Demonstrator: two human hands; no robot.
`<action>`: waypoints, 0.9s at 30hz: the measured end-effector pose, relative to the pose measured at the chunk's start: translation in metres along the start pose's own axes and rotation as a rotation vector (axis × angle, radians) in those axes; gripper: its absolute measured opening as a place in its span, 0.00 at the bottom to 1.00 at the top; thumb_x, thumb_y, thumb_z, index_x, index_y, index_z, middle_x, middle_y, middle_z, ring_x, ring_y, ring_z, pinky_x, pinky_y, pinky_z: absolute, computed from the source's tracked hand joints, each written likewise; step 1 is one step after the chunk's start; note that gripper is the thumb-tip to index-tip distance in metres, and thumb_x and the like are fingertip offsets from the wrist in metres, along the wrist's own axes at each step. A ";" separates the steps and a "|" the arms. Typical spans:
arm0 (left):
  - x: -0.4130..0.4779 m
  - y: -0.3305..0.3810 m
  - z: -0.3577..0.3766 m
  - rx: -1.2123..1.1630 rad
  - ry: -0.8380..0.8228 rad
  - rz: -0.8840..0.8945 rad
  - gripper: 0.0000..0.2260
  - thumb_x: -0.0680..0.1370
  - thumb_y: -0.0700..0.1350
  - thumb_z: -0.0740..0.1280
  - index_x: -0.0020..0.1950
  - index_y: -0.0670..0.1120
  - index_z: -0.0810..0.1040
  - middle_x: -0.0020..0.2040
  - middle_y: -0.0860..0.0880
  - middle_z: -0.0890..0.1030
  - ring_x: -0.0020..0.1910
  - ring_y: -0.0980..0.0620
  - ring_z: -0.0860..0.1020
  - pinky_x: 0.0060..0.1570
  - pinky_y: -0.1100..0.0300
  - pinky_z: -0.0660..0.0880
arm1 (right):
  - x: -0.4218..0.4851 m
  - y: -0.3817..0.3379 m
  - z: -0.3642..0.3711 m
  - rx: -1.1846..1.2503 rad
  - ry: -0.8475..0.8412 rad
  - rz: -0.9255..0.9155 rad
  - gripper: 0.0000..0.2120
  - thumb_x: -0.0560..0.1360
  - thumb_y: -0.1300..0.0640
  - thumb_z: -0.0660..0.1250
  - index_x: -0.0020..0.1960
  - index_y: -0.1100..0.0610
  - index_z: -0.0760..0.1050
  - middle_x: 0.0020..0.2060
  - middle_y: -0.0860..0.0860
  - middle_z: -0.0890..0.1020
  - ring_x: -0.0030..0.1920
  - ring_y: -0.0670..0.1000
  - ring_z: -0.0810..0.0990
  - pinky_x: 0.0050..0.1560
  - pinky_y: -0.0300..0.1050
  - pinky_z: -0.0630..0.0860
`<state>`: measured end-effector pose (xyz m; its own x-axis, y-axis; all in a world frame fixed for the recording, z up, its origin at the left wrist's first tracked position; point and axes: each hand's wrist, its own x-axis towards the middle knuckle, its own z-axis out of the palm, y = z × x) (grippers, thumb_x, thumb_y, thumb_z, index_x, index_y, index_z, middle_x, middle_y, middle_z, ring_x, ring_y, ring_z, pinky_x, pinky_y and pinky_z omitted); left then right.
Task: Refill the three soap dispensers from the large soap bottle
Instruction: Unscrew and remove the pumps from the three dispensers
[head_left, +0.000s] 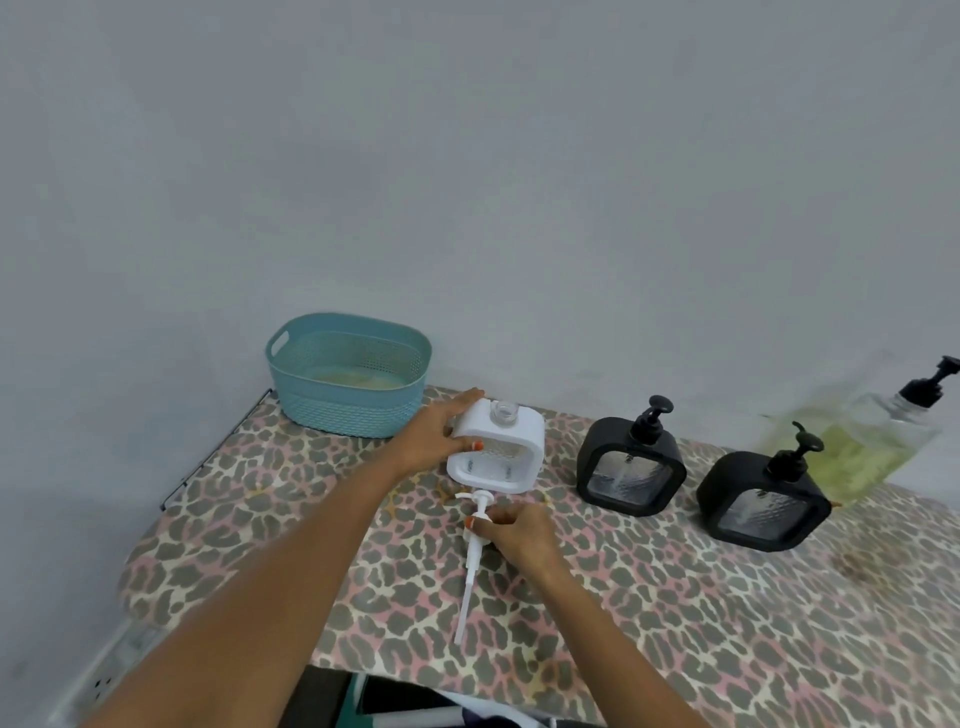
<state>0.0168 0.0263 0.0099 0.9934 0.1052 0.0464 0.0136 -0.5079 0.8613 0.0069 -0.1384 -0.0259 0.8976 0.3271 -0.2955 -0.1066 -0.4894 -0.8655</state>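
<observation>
The white soap dispenser (506, 460) stands upright near the middle of the table's far side, its neck open and its pump off. The left hand (434, 431) grips its left side, thumb on the front edge and fingers wrapped over the top corner, with the forearm reaching in from the lower left. Just in front of it the white pump (475, 553) lies on the leopard-print tablecloth (675, 623), its tube pointing toward the person. The right hand (519, 535) pinches the pump's collar between thumb and fingertips, wrist low over the cloth. To the right stand two black dispensers (631, 462) (761, 506), pumps fitted. Beyond them, at the far right, is the large soap bottle (857, 441) holding yellow-green liquid. A teal basket (348, 410) sits at the back left.
</observation>
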 end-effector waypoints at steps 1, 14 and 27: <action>-0.001 0.001 0.000 0.012 0.007 0.002 0.33 0.72 0.40 0.70 0.73 0.48 0.59 0.73 0.48 0.62 0.71 0.50 0.63 0.68 0.56 0.64 | -0.001 0.000 -0.001 0.003 0.006 -0.007 0.10 0.71 0.59 0.71 0.44 0.67 0.81 0.28 0.48 0.77 0.23 0.42 0.72 0.22 0.27 0.66; -0.001 0.046 0.014 -0.034 0.321 0.181 0.20 0.71 0.44 0.72 0.62 0.49 0.74 0.62 0.50 0.76 0.59 0.51 0.74 0.59 0.62 0.69 | -0.016 -0.018 -0.075 -0.073 0.253 -0.179 0.10 0.73 0.53 0.69 0.40 0.61 0.78 0.30 0.47 0.75 0.30 0.43 0.71 0.29 0.30 0.66; 0.041 0.082 0.119 0.072 0.013 0.187 0.24 0.75 0.44 0.66 0.70 0.47 0.64 0.70 0.48 0.66 0.69 0.51 0.65 0.65 0.64 0.60 | 0.030 -0.011 -0.160 -0.085 0.539 -0.280 0.19 0.72 0.56 0.70 0.59 0.63 0.73 0.53 0.58 0.77 0.46 0.49 0.74 0.46 0.37 0.69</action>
<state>0.0726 -0.1126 0.0226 0.9777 0.0141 0.2094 -0.1627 -0.5793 0.7987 0.1037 -0.2520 0.0395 0.9790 0.0087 0.2037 0.1792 -0.5136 -0.8391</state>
